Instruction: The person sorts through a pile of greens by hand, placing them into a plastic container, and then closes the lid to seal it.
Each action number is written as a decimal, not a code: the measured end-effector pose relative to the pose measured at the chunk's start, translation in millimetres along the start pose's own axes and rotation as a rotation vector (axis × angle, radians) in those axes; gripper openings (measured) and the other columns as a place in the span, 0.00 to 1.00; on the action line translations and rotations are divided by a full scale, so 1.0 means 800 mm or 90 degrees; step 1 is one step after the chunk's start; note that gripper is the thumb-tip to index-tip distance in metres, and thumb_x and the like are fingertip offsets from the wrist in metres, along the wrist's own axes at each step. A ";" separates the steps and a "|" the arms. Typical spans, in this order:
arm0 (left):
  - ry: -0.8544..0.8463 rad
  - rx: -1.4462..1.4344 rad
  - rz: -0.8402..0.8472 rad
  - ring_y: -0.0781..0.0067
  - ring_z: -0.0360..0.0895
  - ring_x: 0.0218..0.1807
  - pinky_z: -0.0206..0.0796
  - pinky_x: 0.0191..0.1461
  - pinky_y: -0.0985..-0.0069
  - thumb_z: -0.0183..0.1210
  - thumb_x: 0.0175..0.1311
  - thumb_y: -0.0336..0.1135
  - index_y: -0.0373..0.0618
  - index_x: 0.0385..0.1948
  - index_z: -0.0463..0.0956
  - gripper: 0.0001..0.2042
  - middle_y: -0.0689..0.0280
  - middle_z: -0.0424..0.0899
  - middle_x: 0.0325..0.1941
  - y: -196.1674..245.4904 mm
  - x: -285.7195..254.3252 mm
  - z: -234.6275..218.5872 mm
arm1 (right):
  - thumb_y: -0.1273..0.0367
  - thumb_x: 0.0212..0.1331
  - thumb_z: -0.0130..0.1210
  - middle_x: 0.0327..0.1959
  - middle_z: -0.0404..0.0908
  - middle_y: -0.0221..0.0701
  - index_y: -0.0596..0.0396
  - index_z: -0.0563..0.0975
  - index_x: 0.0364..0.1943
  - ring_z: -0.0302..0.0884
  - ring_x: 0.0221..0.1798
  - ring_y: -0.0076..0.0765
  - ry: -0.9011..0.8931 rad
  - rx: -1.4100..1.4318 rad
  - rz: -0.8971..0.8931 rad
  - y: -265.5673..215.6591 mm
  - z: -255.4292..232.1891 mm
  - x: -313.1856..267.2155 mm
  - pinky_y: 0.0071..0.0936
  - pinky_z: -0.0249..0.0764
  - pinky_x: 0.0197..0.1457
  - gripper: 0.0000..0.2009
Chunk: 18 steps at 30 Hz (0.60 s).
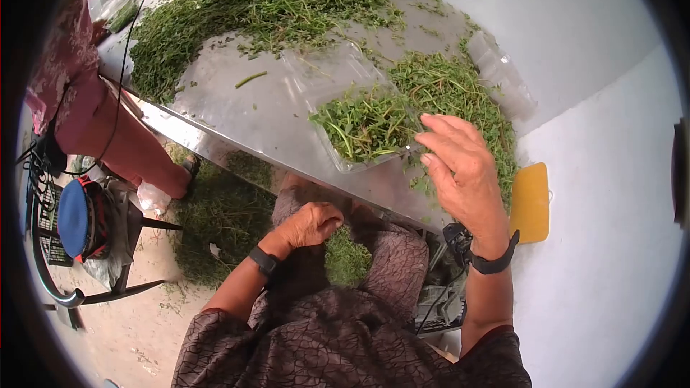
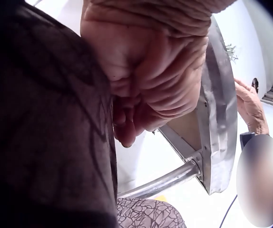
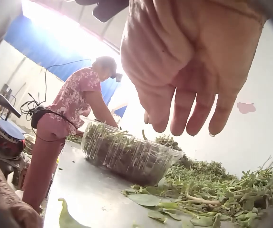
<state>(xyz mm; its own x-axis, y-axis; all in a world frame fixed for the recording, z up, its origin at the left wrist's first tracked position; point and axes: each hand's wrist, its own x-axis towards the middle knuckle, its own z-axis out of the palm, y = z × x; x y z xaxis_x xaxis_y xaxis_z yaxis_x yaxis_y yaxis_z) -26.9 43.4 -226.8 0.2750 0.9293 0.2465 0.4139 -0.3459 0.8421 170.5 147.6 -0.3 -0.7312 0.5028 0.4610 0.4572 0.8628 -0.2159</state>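
My right hand (image 1: 460, 169) is raised beside a clear plastic clamshell box (image 3: 127, 156), its fingers extended and holding nothing. Leafy green stems (image 1: 363, 126) fill the box, and its clear lid (image 1: 305, 75) lies folded back on the metal table. In the right wrist view, the fingers point down above loose greens (image 3: 212, 190) to the right of the box. Over my lap, below the table edge, hangs my left hand (image 1: 309, 225) with loosely curled fingers. Nothing shows in it in the left wrist view, where the palm hides part of the fingers.
A big heap of greens (image 1: 287, 0) covers the table's far side. Another person (image 3: 74, 104) stands at the left, one hand in the heap. More greens (image 1: 223, 223) lie on the floor. A yellow board (image 1: 530, 201) leans by the white wall; a chair (image 1: 129, 244) stands left.
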 end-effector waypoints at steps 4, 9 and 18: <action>-0.004 0.015 0.010 0.51 0.78 0.37 0.71 0.44 0.63 0.57 0.59 0.30 0.38 0.33 0.77 0.06 0.55 0.80 0.31 0.000 0.005 0.002 | 0.75 0.51 0.58 0.51 0.80 0.42 0.62 0.80 0.41 0.71 0.58 0.49 -0.006 -0.042 -0.007 -0.001 0.001 0.000 0.41 0.66 0.61 0.12; -0.028 0.038 -0.018 0.51 0.78 0.37 0.71 0.44 0.63 0.56 0.58 0.30 0.38 0.32 0.77 0.06 0.55 0.80 0.31 0.006 0.006 0.006 | 0.74 0.53 0.57 0.49 0.81 0.41 0.62 0.79 0.41 0.70 0.59 0.49 -0.020 -0.013 -0.024 0.012 0.014 0.006 0.42 0.66 0.61 0.11; 0.019 0.079 -0.019 0.49 0.78 0.37 0.72 0.42 0.63 0.57 0.56 0.32 0.39 0.30 0.77 0.06 0.55 0.80 0.30 -0.001 0.007 0.012 | 0.75 0.55 0.56 0.46 0.82 0.40 0.59 0.80 0.45 0.73 0.56 0.49 0.024 0.071 -0.046 0.028 0.005 0.012 0.41 0.69 0.57 0.12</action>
<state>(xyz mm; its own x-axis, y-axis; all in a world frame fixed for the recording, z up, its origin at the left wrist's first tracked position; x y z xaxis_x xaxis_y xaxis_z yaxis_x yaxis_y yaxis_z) -17.7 47.4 -230.6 0.2355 0.9421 0.2386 0.5266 -0.3301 0.7834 171.4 172.0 -3.6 -0.7394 0.4385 0.5109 0.3431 0.8983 -0.2746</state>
